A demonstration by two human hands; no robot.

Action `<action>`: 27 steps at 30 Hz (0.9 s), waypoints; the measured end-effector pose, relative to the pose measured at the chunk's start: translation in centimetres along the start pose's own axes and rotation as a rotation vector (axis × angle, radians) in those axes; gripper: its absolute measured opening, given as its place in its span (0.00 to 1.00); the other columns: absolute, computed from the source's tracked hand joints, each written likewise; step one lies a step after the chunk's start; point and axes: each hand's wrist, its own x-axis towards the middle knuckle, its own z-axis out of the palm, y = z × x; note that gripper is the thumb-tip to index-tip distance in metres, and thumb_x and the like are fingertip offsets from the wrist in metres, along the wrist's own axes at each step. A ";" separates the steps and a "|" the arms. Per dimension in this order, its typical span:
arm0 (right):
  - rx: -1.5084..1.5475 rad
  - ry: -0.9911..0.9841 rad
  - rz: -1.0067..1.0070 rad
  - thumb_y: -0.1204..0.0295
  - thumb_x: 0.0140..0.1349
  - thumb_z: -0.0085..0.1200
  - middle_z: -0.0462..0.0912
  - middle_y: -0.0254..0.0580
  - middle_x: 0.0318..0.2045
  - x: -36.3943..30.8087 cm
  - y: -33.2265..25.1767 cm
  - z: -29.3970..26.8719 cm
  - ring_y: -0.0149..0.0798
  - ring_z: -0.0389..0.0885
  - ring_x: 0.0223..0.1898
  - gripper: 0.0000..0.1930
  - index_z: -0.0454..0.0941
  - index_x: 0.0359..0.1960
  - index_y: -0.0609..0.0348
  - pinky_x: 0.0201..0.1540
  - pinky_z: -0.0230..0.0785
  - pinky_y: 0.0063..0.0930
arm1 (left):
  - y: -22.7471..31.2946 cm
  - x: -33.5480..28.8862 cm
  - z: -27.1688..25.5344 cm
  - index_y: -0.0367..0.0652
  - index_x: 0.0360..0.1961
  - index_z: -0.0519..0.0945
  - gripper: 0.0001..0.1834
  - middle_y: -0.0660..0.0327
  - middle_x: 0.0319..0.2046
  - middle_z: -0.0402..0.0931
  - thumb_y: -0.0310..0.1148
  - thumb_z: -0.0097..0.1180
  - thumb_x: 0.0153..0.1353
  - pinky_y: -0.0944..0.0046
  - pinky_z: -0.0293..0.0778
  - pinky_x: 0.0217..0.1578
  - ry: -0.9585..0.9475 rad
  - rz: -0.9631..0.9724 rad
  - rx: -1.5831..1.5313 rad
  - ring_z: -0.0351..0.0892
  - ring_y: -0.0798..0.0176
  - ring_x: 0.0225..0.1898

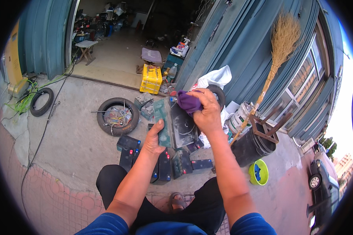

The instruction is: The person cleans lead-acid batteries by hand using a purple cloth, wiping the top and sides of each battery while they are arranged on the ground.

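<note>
My left hand (153, 140) grips the side of a dusty battery (182, 127), a dark grey and green block raised above the ground in front of me. A purple cloth (188, 102) is bunched in my right hand (208, 111), against the far right corner of the battery. Below my hands, several black batteries (165, 164) with red and blue terminals stand and lie on the concrete near my feet. The palm side of my left hand and the battery's underside are hidden.
A tyre (134, 117) with tools inside lies left of the batteries. Beyond it stands a yellow box (151, 79) by the doorway. To the right are a white bucket (241, 117), a black bin (255, 147), a straw broom (276, 58) and a green bowl (264, 172).
</note>
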 end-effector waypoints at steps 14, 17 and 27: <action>0.100 -0.087 -0.089 0.80 0.51 0.65 0.85 0.51 0.47 0.9 -4.0 1.2 0.61 0.84 0.52 0.18 0.87 0.46 0.57 0.59 0.78 0.51 | 0.2 -0.3 0.0 0.47 0.73 0.75 0.36 0.57 0.68 0.81 0.50 0.71 0.69 0.43 0.74 0.72 0.022 0.005 -0.004 0.81 0.52 0.68; 0.152 -0.101 0.060 0.78 0.51 0.65 0.85 0.50 0.48 0.5 -3.1 1.7 0.59 0.83 0.52 0.19 0.87 0.47 0.54 0.57 0.77 0.50 | -1.1 -0.2 0.1 0.47 0.71 0.77 0.33 0.56 0.64 0.84 0.53 0.66 0.73 0.43 0.76 0.70 0.063 0.051 -0.097 0.83 0.52 0.65; 0.300 0.031 0.471 0.84 0.53 0.53 0.86 0.53 0.48 -7.9 -1.4 -0.4 0.58 0.85 0.55 0.22 0.89 0.49 0.57 0.63 0.76 0.45 | -0.2 -0.6 1.3 0.47 0.71 0.77 0.36 0.54 0.65 0.83 0.54 0.71 0.69 0.41 0.76 0.70 0.127 -0.007 -0.130 0.83 0.48 0.66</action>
